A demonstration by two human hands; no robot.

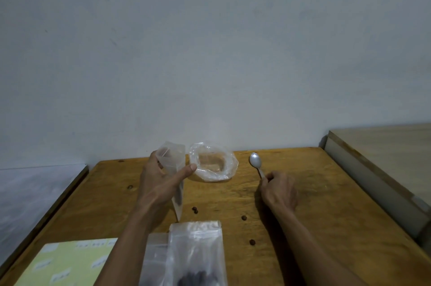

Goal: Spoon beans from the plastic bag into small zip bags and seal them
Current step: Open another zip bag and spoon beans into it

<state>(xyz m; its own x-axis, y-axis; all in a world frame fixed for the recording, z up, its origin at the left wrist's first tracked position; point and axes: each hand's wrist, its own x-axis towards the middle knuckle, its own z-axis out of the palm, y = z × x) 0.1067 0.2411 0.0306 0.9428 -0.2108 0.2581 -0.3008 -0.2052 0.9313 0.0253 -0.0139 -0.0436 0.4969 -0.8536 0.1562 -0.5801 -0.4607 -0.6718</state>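
1. A person is holding a small zip bag (173,164) upright in the left hand (161,183), fingers (155,157) curled behind it and the thumb pressing across its front, so the mouth is gaping upward while the narrow bottom is pointing down toward the bench (303,204).
2. The right hand (278,190) is closing its fingers round the handle end of a metal spoon (256,163), which is lying on the bench with its bowl pointing away from the person.
3. The plastic bag (213,162), rolled open like a dish, is sitting between the two hands, touching or nearly touching the left thumb and well clear of the spoon (its contents are looking sparse and are hard to make out).
4. The spoon's long axis is running nearly straight away from the person, so the scoop is likely calling for a swing leftward into the plastic bag, then a short carry further left to the open mouth.
5. A few loose beans (195,210) are lying on the bench nearer the person, beside filled bags (198,255) at the front edge.
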